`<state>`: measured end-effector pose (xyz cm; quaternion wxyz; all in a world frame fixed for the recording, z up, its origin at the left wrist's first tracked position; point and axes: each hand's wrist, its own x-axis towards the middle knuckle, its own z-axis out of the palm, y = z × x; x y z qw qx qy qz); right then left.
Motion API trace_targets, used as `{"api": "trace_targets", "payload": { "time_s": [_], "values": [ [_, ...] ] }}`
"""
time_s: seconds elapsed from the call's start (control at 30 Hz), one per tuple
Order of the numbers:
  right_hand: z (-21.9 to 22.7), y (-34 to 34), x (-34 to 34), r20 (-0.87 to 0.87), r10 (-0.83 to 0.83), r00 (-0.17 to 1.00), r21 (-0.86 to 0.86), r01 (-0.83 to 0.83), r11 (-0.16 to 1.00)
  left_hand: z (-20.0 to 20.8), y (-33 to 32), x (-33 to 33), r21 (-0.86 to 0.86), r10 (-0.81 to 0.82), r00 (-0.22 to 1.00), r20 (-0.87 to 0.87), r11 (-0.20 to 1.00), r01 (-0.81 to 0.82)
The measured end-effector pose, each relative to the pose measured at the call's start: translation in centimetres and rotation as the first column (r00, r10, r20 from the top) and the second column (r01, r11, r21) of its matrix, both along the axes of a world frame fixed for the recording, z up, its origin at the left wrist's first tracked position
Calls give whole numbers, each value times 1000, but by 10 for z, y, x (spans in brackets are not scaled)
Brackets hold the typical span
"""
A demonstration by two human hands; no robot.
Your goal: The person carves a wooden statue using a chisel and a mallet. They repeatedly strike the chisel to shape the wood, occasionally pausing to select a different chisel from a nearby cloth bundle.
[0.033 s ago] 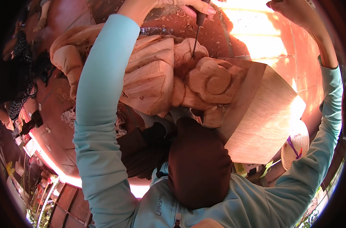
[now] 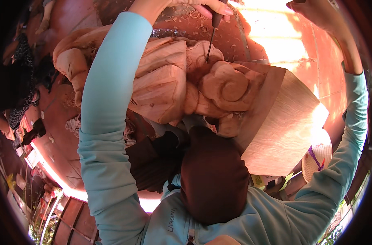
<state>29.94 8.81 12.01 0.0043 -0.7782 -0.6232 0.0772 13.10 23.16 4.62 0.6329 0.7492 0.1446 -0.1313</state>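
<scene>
My left hand (image 2: 204, 5) is closed around the dark handle of a carving chisel (image 2: 216, 19) at the top edge. The thin metal shank slants down, its tip touching a carved wooden figure (image 2: 161, 81) near a rounded, petal-like relief. Beside the tip is a raised spiral scroll (image 2: 227, 83) cut in the same pale wood. At the upper right my right hand (image 2: 314, 11) is raised apart from the carving. Its fingers curl in, cut off by the frame edge, so anything held there is hidden.
The figure lies on its side, its thick angular base (image 2: 284, 126) to the right. Wood shavings (image 2: 190, 18) litter the red tiled floor. My bent brown-clad knee (image 2: 214, 179) is close to the carving. A straw hat (image 2: 322, 152) lies beyond the base. Another person's patterned clothing (image 2: 20, 73) shows at left.
</scene>
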Motion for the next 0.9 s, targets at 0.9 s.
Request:
{"api": "trace_targets", "payload": {
  "time_s": [0.9],
  "values": [
    [-158,-113,119,-469,-76,880,281,230,932,-34,-170,22,498,77,726,683,677,-541]
  ]
}}
